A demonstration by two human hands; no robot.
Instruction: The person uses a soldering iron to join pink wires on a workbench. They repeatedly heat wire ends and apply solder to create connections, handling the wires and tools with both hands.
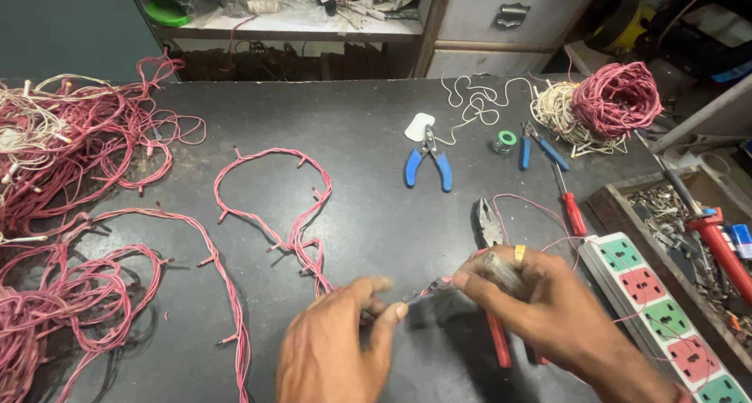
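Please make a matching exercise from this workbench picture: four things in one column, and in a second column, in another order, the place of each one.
Things:
1. blue-handled pliers
2. power strip
3. round bundle of pink wire
4. red-handled pliers

Places:
A. far right corner of the table
B. right edge of the table, sockets in a row
C. middle of the table, beside a white tag
D. under the right hand

Pairs: 1-C, 2-B, 3-A, 4-D
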